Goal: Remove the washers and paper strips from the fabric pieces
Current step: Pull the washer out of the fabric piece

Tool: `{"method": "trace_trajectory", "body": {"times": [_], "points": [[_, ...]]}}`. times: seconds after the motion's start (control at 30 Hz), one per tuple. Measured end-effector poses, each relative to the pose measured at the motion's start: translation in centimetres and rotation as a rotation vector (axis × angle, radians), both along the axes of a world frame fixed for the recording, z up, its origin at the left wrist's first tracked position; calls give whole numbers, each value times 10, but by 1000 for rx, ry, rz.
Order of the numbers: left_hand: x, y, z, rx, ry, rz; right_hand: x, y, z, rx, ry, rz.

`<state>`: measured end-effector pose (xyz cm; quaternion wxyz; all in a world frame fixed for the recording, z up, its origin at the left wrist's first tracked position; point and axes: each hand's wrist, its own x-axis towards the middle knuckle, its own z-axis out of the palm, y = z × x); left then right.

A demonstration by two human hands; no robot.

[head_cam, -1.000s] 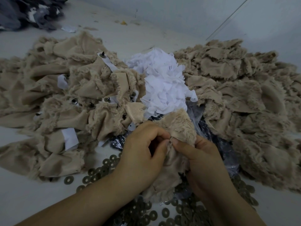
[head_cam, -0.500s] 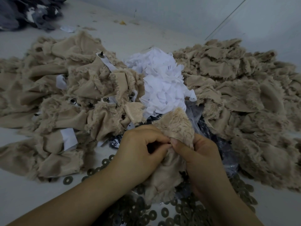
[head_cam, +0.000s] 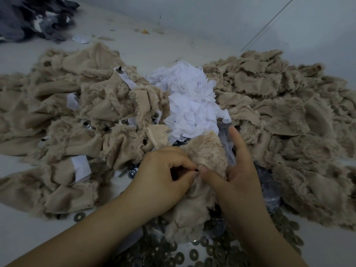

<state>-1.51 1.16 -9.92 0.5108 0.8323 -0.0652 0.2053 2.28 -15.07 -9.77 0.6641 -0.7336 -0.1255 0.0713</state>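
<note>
Moved: right hand (head_cam: pixel 238 176) index finger now sticks out straight, thumb presses fabric piece (head_cam: pixel 204 155).
Left hand (head_cam: pixel 163 176): pinching tiny dark stud (head_cam: pixel 196 169) at the fabric.
Risk: stud probably slips, lost among washers (head_cam: pixel 192 254).

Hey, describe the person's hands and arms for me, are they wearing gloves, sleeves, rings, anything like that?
No gloves: the left hand and right hand are both bare. Both forearms are bare too, with no sleeve in view. No ring, watch or bracelet shows. The nails look short and unpainted.
</note>
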Motion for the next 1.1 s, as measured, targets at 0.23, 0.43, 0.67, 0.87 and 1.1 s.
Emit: {"method": "trace_trajectory", "body": {"times": [0.23, 0.43, 0.67, 0.87, 1.1], "points": [[11, 3, 10, 40, 67, 109, -3, 4, 2, -81, -49, -9], [25, 4, 26, 159, 253, 27, 0, -1, 9, -73, 15, -63], [40, 16, 37, 326, 50, 190, 0, -2, 10, -27, 75, -70], [52, 8, 22, 560, 39, 166, 1, -4, 8, -135, -9, -40], [44, 10, 19, 304, -101, 111, 2, -1, 8, -200, -79, -21]]}}
